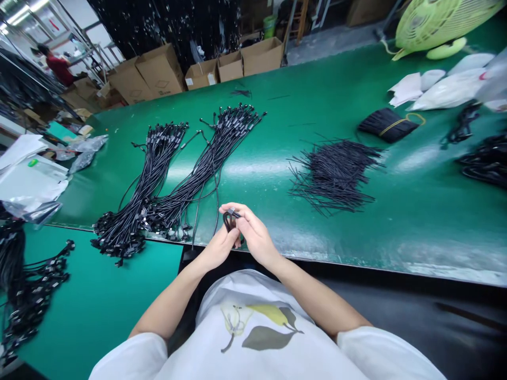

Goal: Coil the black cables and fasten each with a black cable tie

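Left hand (219,249) and right hand (256,236) both pinch black cable (226,218), bent in loop, near front edge of green table (396,227). Good handling probably needs gentle grip, even loop, no sharp kink.

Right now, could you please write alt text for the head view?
Two bare hands hold a looped black cable at the edge of a glossy green table; long black cable bundles lie left, a pile of thin black strips right.
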Demonstrator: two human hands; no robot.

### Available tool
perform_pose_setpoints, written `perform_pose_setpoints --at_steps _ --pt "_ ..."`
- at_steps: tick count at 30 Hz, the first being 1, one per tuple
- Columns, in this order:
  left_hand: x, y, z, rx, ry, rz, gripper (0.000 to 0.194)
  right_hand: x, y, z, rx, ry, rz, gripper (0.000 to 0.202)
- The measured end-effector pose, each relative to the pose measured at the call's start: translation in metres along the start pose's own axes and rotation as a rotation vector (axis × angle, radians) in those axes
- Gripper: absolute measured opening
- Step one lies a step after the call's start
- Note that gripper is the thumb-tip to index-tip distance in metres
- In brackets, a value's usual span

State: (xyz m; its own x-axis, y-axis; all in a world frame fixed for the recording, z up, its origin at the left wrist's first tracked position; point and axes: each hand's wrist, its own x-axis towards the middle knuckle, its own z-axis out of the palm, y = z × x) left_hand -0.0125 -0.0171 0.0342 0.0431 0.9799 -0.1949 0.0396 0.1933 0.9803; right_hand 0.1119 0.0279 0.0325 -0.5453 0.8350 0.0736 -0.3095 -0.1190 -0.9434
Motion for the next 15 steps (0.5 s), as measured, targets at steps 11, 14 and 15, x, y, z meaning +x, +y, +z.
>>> perform_pose_setpoints --at_steps 11,14,15 --pt "-0.024 -0.02 0.014 -0.441 -0.329 -0.216 0.045 0.001 -0.008 0.004 0.403 0.065 0.169 0.033" --pt "-0.026 -0.014 0.022 -0.626 -0.275 -0.274 0.043 -0.001 -0.012 -0.011 0.285 -0.024 0.094 0.037" --pt "-0.025 -0.012 0.024 -0.647 -0.253 -0.277 0.042 -0.003 -0.014 -0.017 0.206 -0.048 0.073 0.038"
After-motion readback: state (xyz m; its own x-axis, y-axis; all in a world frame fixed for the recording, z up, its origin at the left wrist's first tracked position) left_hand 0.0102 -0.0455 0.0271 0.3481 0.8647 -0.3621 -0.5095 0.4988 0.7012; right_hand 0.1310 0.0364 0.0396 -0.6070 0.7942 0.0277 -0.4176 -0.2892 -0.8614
